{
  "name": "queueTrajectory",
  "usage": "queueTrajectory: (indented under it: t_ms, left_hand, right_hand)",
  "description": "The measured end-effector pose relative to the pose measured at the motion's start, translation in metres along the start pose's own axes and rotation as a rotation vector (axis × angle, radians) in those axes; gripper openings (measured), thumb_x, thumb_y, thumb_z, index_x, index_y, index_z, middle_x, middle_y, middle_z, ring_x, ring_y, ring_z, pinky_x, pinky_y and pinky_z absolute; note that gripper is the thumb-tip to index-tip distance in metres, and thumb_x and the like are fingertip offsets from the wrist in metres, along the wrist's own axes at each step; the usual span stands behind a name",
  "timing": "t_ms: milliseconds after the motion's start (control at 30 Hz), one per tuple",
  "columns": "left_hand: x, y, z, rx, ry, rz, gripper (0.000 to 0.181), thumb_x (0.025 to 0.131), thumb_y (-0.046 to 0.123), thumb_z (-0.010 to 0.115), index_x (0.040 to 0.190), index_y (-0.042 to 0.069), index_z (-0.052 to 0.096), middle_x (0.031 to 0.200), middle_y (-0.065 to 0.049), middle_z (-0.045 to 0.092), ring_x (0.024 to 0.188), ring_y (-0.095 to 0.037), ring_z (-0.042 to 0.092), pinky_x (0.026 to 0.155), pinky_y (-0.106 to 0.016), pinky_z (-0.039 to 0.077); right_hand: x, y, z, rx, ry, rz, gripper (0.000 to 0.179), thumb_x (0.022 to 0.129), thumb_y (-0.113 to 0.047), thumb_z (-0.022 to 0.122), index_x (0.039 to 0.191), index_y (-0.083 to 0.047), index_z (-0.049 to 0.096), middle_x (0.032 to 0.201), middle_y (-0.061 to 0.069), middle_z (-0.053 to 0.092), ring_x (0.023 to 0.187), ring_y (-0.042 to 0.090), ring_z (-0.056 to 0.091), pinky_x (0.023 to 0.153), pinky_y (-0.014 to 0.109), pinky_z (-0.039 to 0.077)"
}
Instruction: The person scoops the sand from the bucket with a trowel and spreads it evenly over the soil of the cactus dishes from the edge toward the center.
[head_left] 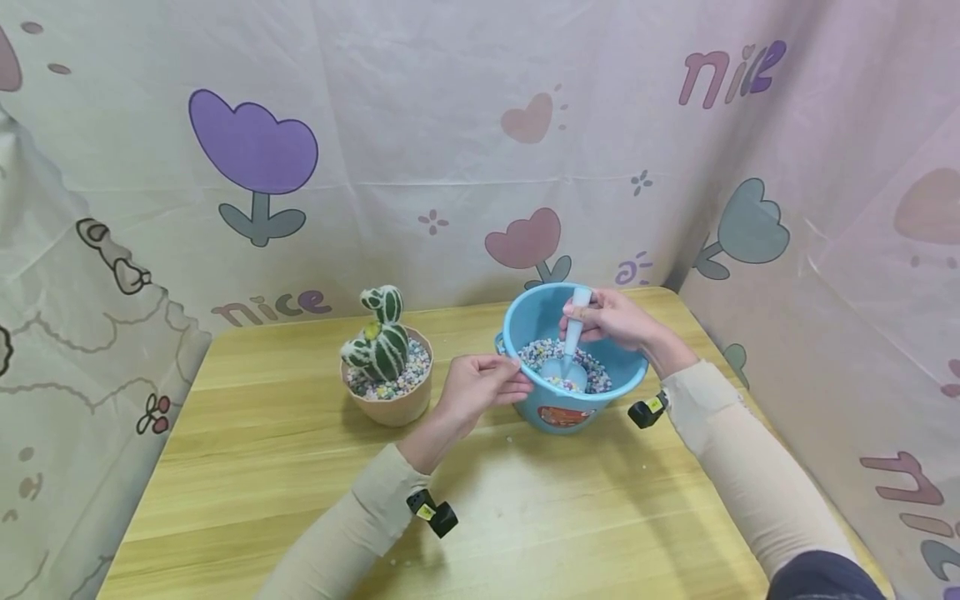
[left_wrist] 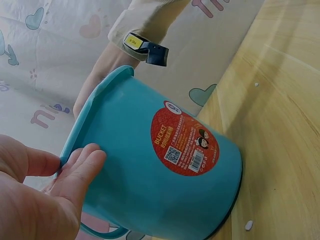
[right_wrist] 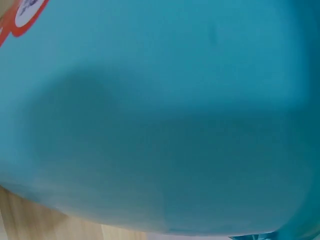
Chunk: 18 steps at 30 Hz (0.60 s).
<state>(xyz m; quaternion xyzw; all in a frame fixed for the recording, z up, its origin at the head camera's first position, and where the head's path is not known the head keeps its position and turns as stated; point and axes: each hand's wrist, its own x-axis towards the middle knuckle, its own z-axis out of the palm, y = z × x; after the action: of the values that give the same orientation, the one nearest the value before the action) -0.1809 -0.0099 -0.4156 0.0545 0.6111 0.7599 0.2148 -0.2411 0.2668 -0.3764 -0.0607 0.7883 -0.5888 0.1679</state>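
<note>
A blue plastic bucket [head_left: 615,354] with a red label [left_wrist: 185,140] stands on the table, small multicoloured pebbles [head_left: 597,373] lying in its bottom. My left hand [head_left: 480,385] pinches the bucket's near left rim between thumb and fingers, which the left wrist view shows up close. Reaching over the right side, my right hand [head_left: 611,319] grips the handle of a pale blue toy shovel [head_left: 572,340]. The shovel's blade is down among the pebbles, some of them lying on it. Only the bucket's outer wall [right_wrist: 175,125] fills the right wrist view; the right hand is hidden there.
Left of the bucket stands a plush-looking green cactus [head_left: 382,354] in a tan pot [head_left: 397,408] topped with similar pebbles. A few stray pebbles [left_wrist: 249,225] lie on the wooden table [head_left: 262,450]. A printed cloth [head_left: 420,125] hangs behind and along both sides.
</note>
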Motion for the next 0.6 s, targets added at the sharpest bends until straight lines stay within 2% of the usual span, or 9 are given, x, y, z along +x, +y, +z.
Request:
queueTrajectory:
  t_ms: [233,400,600]
  left_hand:
    - [-0.0002,0.0003,-0.0001,0.002,0.002,0.001,0.024,0.102,0.006,0.068,0.119,-0.011,0.071,0.103,-0.029,0.077,0.087,-0.026,0.082,0.082,-0.037,0.067]
    - [0.0002,-0.0005,-0.0003,0.001,-0.009,0.002,0.028,0.102,0.006,0.067,0.122,-0.013,0.068,0.103,-0.029,0.077,0.087,-0.025,0.082,0.083,-0.037,0.067]
    - [-0.0001,-0.0004,-0.0009,0.004,-0.009,0.0,0.03,0.103,0.007,0.067,0.125,-0.013,0.067,0.103,-0.029,0.078,0.086,-0.024,0.081,0.083,-0.037,0.067]
  right_hand:
    - [-0.0014,-0.0009,0.0,0.063,0.003,-0.001,0.024,0.107,-0.011,0.062,0.118,0.01,0.061,0.099,0.009,0.079,0.1,0.03,0.08,0.09,0.041,0.066]
    - [-0.0002,-0.0006,-0.0024,0.119,0.014,0.012,0.028,0.108,-0.011,0.059,0.121,0.014,0.057,0.099,0.013,0.08,0.095,0.028,0.081,0.086,0.04,0.067]
    - [0.0001,-0.0021,-0.0058,0.149,0.043,0.059,0.032,0.11,-0.014,0.056,0.126,0.014,0.051,0.094,0.009,0.08,0.092,0.025,0.081,0.082,0.035,0.067]
